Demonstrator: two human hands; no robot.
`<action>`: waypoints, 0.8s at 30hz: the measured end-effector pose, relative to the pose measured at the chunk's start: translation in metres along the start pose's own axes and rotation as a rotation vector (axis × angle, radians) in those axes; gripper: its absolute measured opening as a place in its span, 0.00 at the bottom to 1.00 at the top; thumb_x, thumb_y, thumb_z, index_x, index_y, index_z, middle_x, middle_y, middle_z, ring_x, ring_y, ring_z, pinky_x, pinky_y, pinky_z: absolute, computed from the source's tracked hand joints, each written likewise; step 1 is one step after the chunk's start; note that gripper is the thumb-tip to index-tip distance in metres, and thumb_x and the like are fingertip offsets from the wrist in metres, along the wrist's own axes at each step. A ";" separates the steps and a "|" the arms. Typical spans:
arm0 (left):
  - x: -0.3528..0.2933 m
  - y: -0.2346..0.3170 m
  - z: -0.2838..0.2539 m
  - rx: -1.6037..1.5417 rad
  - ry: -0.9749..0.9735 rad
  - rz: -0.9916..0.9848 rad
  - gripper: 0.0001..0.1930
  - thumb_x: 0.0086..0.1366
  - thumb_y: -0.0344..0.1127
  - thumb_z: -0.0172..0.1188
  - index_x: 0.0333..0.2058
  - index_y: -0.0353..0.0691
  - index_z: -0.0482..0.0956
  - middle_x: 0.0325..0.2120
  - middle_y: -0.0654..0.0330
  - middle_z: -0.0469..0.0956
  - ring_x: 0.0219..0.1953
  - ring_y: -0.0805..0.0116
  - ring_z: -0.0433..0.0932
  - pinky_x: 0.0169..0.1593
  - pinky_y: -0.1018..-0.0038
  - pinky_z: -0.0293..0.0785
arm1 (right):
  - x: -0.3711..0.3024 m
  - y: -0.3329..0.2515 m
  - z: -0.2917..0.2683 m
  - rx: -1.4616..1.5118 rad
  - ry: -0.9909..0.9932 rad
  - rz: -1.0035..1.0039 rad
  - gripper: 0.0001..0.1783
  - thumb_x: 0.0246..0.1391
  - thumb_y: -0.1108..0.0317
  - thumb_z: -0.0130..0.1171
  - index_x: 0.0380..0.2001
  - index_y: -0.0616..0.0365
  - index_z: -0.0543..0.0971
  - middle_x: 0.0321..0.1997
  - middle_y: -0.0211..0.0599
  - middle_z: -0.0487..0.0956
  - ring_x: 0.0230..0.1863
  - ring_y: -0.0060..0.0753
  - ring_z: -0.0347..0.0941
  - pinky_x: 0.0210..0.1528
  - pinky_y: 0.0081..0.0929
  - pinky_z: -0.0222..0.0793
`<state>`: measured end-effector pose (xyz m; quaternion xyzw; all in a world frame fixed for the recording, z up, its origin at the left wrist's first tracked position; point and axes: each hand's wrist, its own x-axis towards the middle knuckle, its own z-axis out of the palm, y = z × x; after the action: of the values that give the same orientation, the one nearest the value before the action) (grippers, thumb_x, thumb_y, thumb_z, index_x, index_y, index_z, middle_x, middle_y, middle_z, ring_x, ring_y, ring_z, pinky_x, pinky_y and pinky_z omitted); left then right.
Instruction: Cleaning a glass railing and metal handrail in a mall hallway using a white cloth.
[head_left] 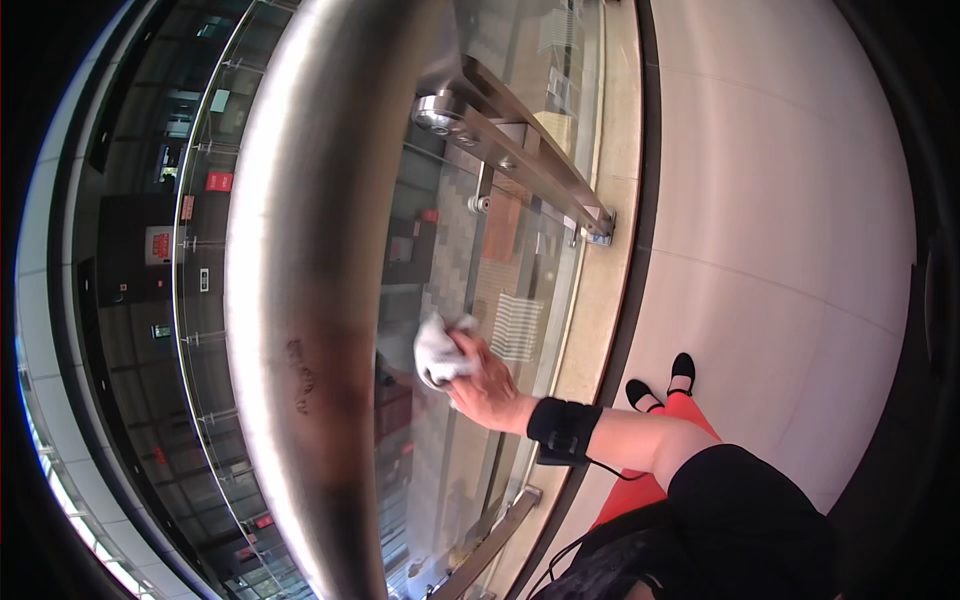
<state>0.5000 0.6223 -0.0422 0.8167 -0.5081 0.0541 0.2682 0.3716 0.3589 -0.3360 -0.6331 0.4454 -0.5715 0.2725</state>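
My right hand (487, 388) is closed around a bunched white cloth (440, 350) in the middle of the view. It holds the cloth up to the clear glass panel (470, 300) of a railing, just to the right of the thick metal handrail (300, 250). Whether the cloth presses on the glass or sits slightly off it, I cannot tell. A black band (563, 431) with a cable wraps my right wrist. The cloth hides part of my fingers. My left hand does not show.
A metal bracket (540, 150) joins the handrail to the pale ledge (610, 150), and a second bracket (490, 540) stands lower down. Light floor tiles (780, 200) spread to the right, with my black shoes (682, 372) on them. Another glass balustrade (178, 240) curves beyond the handrail.
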 end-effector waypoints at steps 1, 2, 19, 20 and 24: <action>-0.003 -0.047 -0.015 0.118 0.094 0.216 0.37 0.60 0.60 0.52 0.58 0.35 0.60 0.28 0.62 0.70 0.26 0.70 0.65 0.27 0.77 0.61 | -0.004 0.006 0.003 -0.004 0.057 0.111 0.18 0.43 0.71 0.59 0.41 0.59 0.72 0.57 0.52 0.58 0.57 0.60 0.60 0.55 0.47 0.64; -0.006 -0.077 -0.025 0.232 0.192 0.420 0.40 0.61 0.62 0.50 0.59 0.35 0.57 0.27 0.63 0.69 0.26 0.71 0.64 0.27 0.79 0.59 | -0.008 0.009 0.009 -0.009 0.102 0.215 0.20 0.43 0.72 0.59 0.43 0.60 0.71 0.55 0.51 0.61 0.56 0.57 0.61 0.54 0.45 0.64; 0.057 0.128 0.029 0.250 -0.274 -0.157 0.47 0.33 0.40 0.74 0.54 0.28 0.63 0.37 0.48 0.74 0.37 0.55 0.74 0.45 0.62 0.69 | 0.066 0.104 -0.029 -0.162 0.126 0.612 0.18 0.47 0.72 0.53 0.44 0.65 0.69 0.49 0.58 0.65 0.46 0.58 0.69 0.39 0.45 0.72; 0.060 0.130 0.029 0.270 -0.266 -0.158 0.47 0.33 0.40 0.74 0.54 0.28 0.63 0.37 0.48 0.74 0.37 0.55 0.74 0.45 0.62 0.69 | 0.080 0.116 -0.043 -0.048 0.124 0.674 0.11 0.51 0.70 0.52 0.37 0.64 0.68 0.45 0.56 0.66 0.44 0.57 0.70 0.37 0.46 0.71; 0.064 0.112 0.029 0.312 -0.321 0.154 0.41 0.35 0.38 0.74 0.50 0.30 0.66 0.29 0.52 0.74 0.29 0.63 0.74 0.37 0.68 0.72 | 0.092 0.158 -0.058 -0.080 0.384 0.672 0.11 0.52 0.72 0.50 0.39 0.64 0.67 0.44 0.57 0.65 0.43 0.58 0.68 0.40 0.46 0.68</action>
<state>0.4289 0.5183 -0.0005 0.8052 -0.5905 0.0217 0.0493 0.2711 0.2160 -0.4146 -0.3434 0.6928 -0.5407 0.3314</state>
